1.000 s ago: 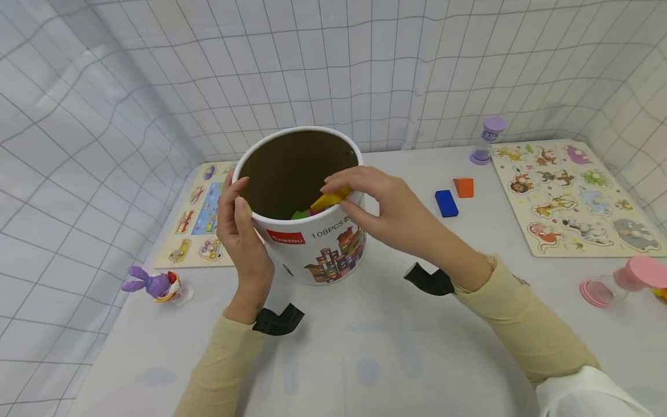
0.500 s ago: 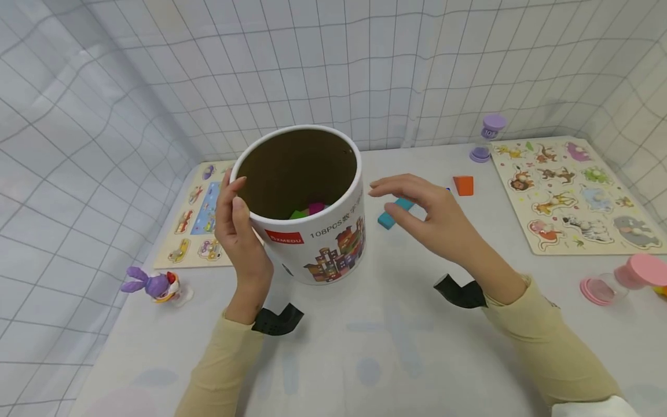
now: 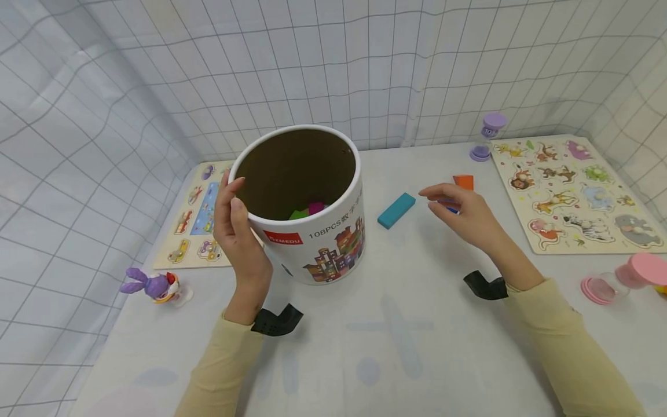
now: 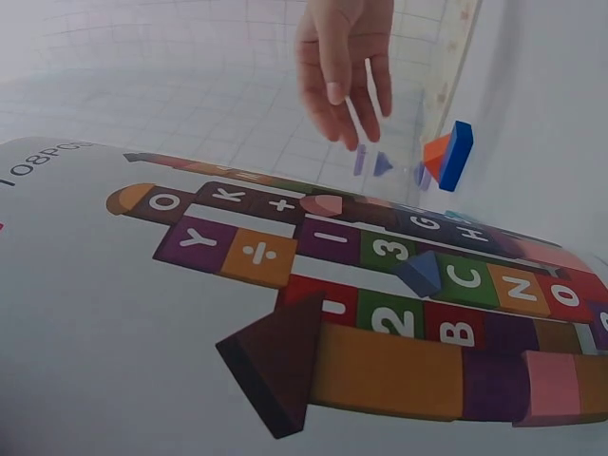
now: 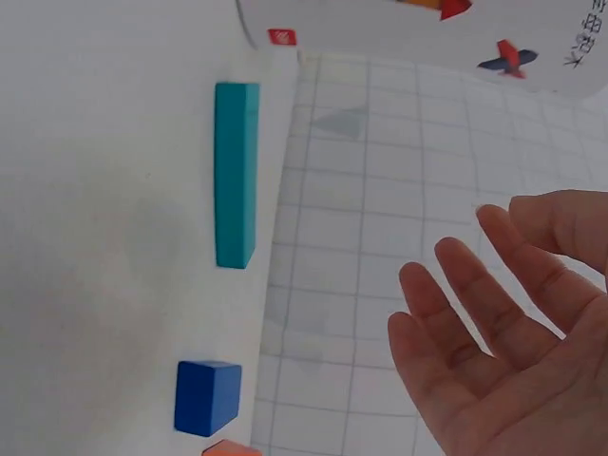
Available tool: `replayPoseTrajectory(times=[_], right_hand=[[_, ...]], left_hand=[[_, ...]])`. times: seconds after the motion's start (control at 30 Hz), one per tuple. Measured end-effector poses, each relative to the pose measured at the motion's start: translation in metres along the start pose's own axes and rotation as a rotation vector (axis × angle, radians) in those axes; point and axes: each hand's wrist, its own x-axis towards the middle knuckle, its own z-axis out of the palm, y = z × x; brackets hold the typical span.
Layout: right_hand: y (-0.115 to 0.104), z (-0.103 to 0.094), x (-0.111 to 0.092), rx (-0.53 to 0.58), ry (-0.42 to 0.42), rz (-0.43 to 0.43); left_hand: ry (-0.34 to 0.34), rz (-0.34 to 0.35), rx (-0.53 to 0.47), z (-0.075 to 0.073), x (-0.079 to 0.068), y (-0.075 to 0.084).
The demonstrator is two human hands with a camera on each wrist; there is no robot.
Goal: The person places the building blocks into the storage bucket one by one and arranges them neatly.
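Note:
A white bucket [image 3: 292, 260] with printed toy-block pictures stands left of centre; green [image 3: 299, 214] and magenta [image 3: 315, 208] blocks show inside. My left hand [image 3: 244, 249] grips its left side, fingertips over the rim. To the right of the bucket, my right hand [image 3: 464, 217] hangs with relaxed fingers and holds nothing. In the head view it overlaps the blue block [image 5: 207, 397] and part of the orange block [image 3: 464, 182]. Between bucket and right hand lies a long teal block [image 3: 397, 210]. The right wrist view shows my right fingers apart, away from the blocks.
Behind the bucket lies a vehicle puzzle board [image 3: 179, 231], with a purple rabbit toy [image 3: 151, 285] in front. An animal puzzle board [image 3: 578, 200] lies at right. A purple sand timer [image 3: 487, 137] stands at the back; a pink one [image 3: 620, 279] lies right. Gridded cloth hangs behind.
My right hand has let go of a yellow piece in the bucket and moved right, past the teal block toward the blue and orange ones. My left hand has stayed on the bucket.

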Motion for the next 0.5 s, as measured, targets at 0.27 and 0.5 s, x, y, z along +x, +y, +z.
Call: replayPoseTrajectory(times=[0.27,0.5], right_hand=[[0.032,0.006,0.007,-0.136,-0.202,0.173],[0.045,0.020,0.012,-0.190,-0.325,0.137]], left_hand=[[0.005,0.012,-0.008,-0.002,0.001,-0.007],[-0.001,0.011,0.003,0.001,0.000,0.003]])
